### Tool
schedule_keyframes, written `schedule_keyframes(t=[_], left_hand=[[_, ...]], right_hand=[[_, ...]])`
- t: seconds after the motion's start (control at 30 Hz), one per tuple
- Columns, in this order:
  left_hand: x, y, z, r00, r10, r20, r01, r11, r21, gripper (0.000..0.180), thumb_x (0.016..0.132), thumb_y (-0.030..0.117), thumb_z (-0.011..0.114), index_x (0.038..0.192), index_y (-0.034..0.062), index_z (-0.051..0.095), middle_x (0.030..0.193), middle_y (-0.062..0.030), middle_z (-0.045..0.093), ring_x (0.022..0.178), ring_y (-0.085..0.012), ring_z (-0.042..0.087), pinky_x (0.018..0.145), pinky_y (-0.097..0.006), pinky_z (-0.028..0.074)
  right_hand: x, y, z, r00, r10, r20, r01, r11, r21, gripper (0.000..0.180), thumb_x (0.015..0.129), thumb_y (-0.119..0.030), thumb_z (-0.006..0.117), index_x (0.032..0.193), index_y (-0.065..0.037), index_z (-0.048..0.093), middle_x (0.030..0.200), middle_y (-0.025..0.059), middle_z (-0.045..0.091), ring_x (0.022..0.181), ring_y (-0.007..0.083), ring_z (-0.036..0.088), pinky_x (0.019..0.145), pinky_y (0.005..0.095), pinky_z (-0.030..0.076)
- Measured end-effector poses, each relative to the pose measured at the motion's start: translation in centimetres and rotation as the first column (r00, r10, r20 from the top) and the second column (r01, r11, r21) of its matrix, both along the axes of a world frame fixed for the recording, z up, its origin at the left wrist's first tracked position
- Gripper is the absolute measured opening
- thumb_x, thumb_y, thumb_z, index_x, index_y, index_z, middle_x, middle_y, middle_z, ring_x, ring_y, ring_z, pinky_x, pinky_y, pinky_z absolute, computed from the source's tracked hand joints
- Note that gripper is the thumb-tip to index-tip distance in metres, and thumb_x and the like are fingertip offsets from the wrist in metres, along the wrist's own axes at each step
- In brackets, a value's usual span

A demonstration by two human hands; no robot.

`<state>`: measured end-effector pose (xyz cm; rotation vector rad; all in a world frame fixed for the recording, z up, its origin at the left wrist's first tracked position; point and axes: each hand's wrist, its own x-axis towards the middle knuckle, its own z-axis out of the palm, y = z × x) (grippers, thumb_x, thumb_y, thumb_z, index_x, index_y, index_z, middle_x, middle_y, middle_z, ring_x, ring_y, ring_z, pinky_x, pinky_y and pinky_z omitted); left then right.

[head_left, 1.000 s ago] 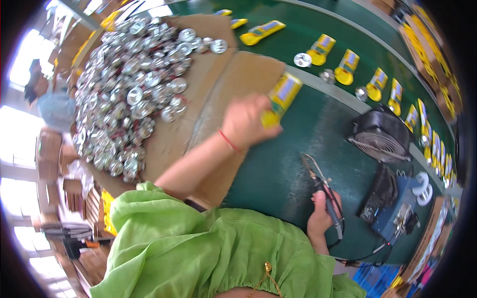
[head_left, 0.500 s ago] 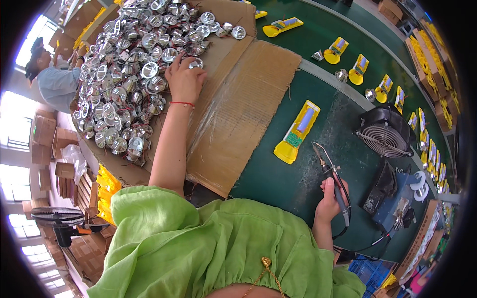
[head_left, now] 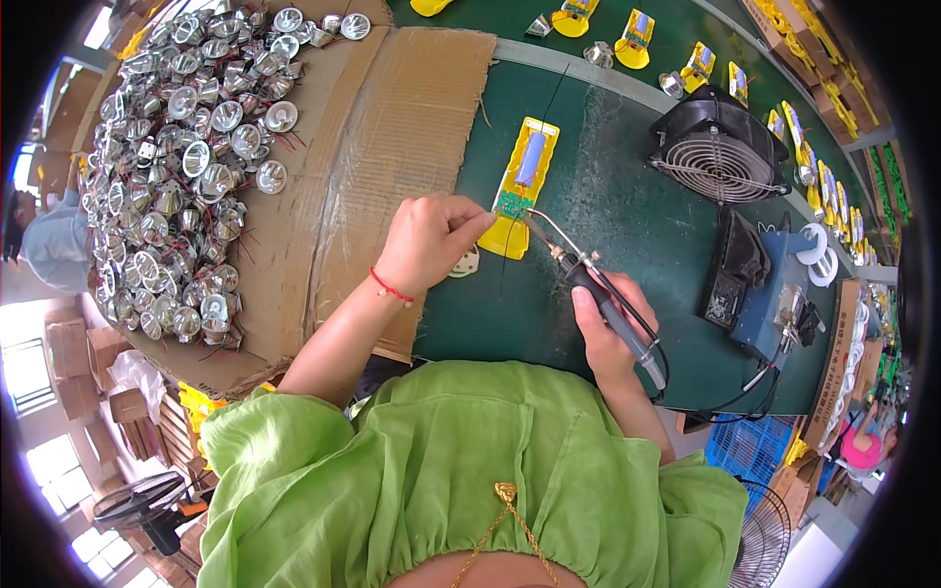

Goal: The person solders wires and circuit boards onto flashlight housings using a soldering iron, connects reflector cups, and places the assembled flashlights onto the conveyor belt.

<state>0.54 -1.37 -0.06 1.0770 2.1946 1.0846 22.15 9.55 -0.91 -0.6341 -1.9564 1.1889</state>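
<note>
A yellow flashlight housing (head_left: 506, 238) lies on the green bench in front of me. It holds a blue-violet battery cell (head_left: 530, 159) and a small green circuit board (head_left: 513, 205). My left hand (head_left: 431, 235) is closed just left of the board, thumb and forefinger pinched at its edge. Below its fingers shows part of a pale, round lamp reflector (head_left: 466, 263), mostly covered by the hand. Any wire in the pinch is too fine to make out. My right hand (head_left: 616, 323) grips a soldering iron (head_left: 608, 312) with a thin curved solder tube; the tip is at the board.
Many silvery lamp reflectors (head_left: 181, 186) are heaped on cardboard (head_left: 392, 127) at left. A black fan (head_left: 720, 157) and a blue soldering station (head_left: 774, 294) stand at right. More yellow housings (head_left: 635, 39) line the far side. A person (head_left: 59, 245) is at the far left.
My left hand has come from the reflector heap to the circuit board, with a reflector. The soldering iron has moved up to the board. My view has shifted to the right.
</note>
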Motion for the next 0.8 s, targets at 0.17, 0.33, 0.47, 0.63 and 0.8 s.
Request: schedule_keyframes(t=[0.17,0.33,0.47,0.63,0.8], left_hand=[[-0.1,0.6,-0.9,0.981,-0.071,-0.180,0.086,0.993,0.080,0.013,0.079,0.014,0.072,0.080,0.0007,0.071,0.077,-0.0085,0.063,0.065,-0.0185,0.061,0.057,-0.029,0.047],[0.0,1.1,-1.3,0.994,-0.036,-0.107,0.038,0.999,0.022,0.014,0.076,0.018,0.071,0.074,0.0046,0.072,0.078,-0.0100,0.063,0.075,-0.0280,0.062,0.066,-0.039,0.049],[-0.1,1.4,-1.1,0.997,-0.033,-0.065,0.033,0.999,-0.003,0.015,0.075,0.019,0.071,0.075,0.0046,0.072,0.079,-0.0100,0.063,0.074,-0.0278,0.062,0.067,-0.038,0.049],[-0.2,1.5,-1.1,0.999,-0.027,-0.040,0.025,0.999,-0.031,0.016,0.075,0.020,0.070,0.074,0.0043,0.072,0.079,-0.0099,0.063,0.074,-0.0270,0.062,0.068,-0.037,0.050],[-0.2,1.5,-1.1,0.999,-0.023,-0.030,0.022,0.999,-0.034,0.016,0.075,0.020,0.070,0.074,0.0039,0.072,0.080,-0.0099,0.064,0.072,-0.0265,0.063,0.067,-0.037,0.050]], right_hand=[[-0.7,-0.2,-0.2,0.999,-0.031,-0.011,0.031,0.999,-0.040,0.019,0.080,-0.006,0.074,0.094,0.002,0.064,0.079,0.0091,0.067,0.066,0.0132,0.063,0.060,0.0247,0.050],[-0.7,-0.4,-0.4,0.999,-0.014,0.043,0.018,0.995,-0.097,0.019,0.080,-0.006,0.074,0.094,0.002,0.064,0.076,0.0076,0.066,0.065,0.0108,0.062,0.060,0.0233,0.049],[-0.8,-0.8,-0.8,0.999,-0.041,0.023,0.044,0.987,-0.153,0.019,0.081,-0.005,0.074,0.095,0.003,0.064,0.074,0.0056,0.065,0.065,0.0083,0.061,0.059,0.0221,0.048],[-0.3,-0.6,-1.6,0.987,-0.149,-0.058,0.131,0.961,-0.244,0.021,0.081,-0.006,0.074,0.098,0.003,0.064,0.075,0.0034,0.064,0.063,0.0065,0.057,0.058,0.0196,0.045],[0.1,-0.6,-1.6,0.991,-0.130,-0.045,0.118,0.971,-0.207,0.022,0.082,-0.008,0.074,0.098,0.003,0.064,0.076,0.0043,0.065,0.064,0.0070,0.058,0.059,0.0199,0.046]])
